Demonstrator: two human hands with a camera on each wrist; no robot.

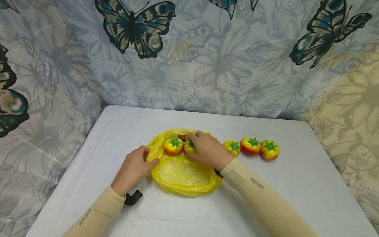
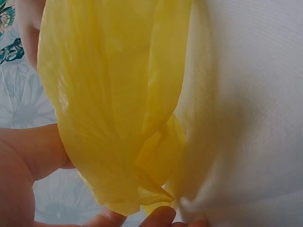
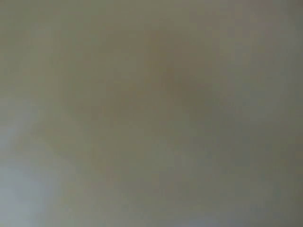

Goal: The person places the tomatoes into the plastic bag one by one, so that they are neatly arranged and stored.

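A yellow plastic bag (image 1: 183, 189) lies on the table with its mouth spread open. At its left rim is my left hand (image 1: 134, 168), thumb over the edge and fingers outside; the left wrist view shows the yellow film (image 2: 113, 94) between thumb and fingers. My right hand (image 1: 208, 148) reaches over the bag's far right side and grips a red-and-yellow tomato (image 1: 189, 146) with a green star-shaped top, partly hidden by the fingers. Left of it, inside the bag, sits another tomato (image 1: 173, 146). The right wrist view is only a blur.
Right of the bag stand three more tomatoes in a row: a near one (image 1: 232, 147) partly behind my right wrist, a middle one (image 1: 250, 145) and an outer one (image 1: 269, 149). A white cloth covers the table (image 1: 296, 197). Butterfly-print fabric (image 1: 222, 65) hangs behind it.
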